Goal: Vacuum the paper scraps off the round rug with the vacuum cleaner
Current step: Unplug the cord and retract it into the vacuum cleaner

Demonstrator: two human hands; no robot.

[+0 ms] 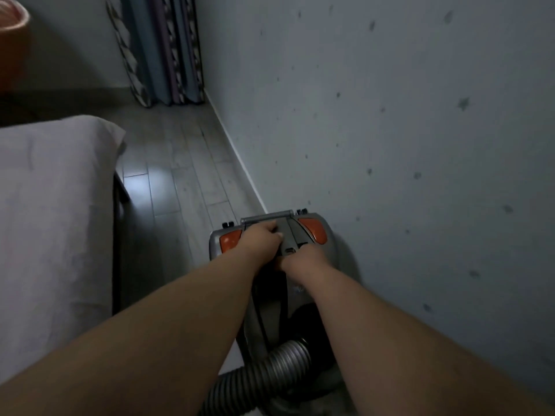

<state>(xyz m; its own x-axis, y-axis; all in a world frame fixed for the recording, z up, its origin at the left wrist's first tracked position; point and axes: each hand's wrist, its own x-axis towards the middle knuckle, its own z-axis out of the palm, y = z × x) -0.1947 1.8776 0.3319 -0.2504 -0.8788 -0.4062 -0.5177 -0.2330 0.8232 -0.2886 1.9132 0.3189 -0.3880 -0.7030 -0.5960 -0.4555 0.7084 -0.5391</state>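
Grey, orange-buttoned canister vacuum cleaner (295,292) sits on the floor (180,175) by the wall (390,145). The left hand (264,239) grasps its handle (267,219). For the right hand (300,261) I cannot tell the grip. No rug is visible, so vacuuming seems unstarted.

We see a grey canister vacuum cleaner (329,250) lying on the floor (180,163), close against the wall (390,145). Its far end bears two orange buttons (312,229), and a ribbed grey hose (270,370) curls from its near end.
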